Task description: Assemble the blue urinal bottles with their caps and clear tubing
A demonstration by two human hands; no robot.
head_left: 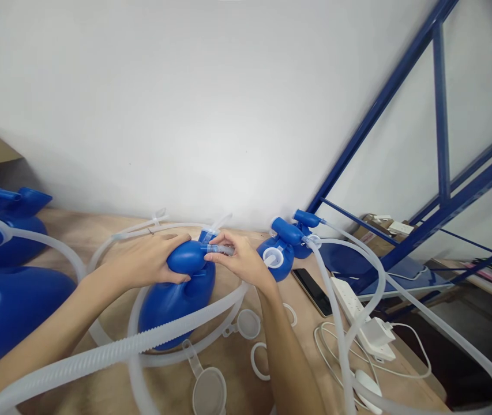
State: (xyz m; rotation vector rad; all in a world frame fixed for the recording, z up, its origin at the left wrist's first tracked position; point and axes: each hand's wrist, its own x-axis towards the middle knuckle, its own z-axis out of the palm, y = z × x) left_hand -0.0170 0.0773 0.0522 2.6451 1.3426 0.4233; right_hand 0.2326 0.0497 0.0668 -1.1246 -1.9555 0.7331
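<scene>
My left hand [153,259] wraps round a rounded blue plastic piece [186,257] with a short spout pointing right. In my right hand [239,259], thumb and fingers pinch the clear end of a hose [224,249] at that spout. Whether it is fully seated on the spout, I cannot tell. Directly under both hands sits a large blue plastic bottle [179,305], partly hidden by the left hand. A ribbed translucent hose [142,344] crosses in front of the bottle.
More blue bottles [7,311] crowd the left side. Smaller blue bottles [286,230] with hoses stand right. White lids [209,392] and a ring [259,361] lie in front. A phone [312,291], power strip [356,311] and cables sit right, near a blue metal frame [441,115].
</scene>
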